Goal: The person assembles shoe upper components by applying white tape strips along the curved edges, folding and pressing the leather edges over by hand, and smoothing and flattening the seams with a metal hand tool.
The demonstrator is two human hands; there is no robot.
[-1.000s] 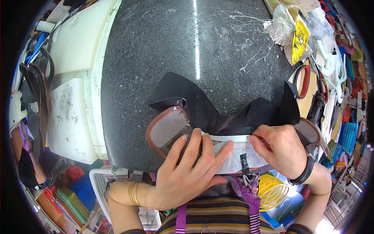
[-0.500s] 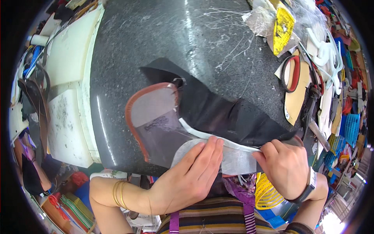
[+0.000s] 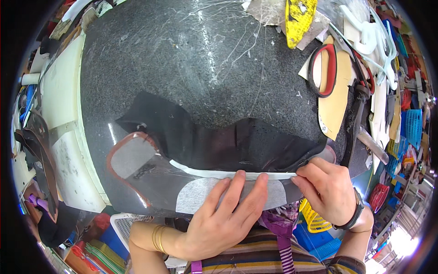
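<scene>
A flat shoe upper lies near the front of the dark work surface, its grey pieces edged in reddish brown. Black lining is spread on its far side, and a narrow white strip follows the seam between them. My left hand rests with fingers stretched and apart, the tips on the strip and on a light grey patch. At the strip's right end, my right hand pinches the strip between thumb and forefinger. The part under those fingers is hidden.
Red-and-black-handled scissors lie at the right on a tan card piece. A stained yellow piece sits at the far right with loose threads nearby. White boards line the left edge; a yellow basket stands below the front edge.
The upper has turned and shifted left and nearer, so its seam runs straighter across. My left fingers have spread apart on it. My right hand keeps its pinch at the strip's right end.
</scene>
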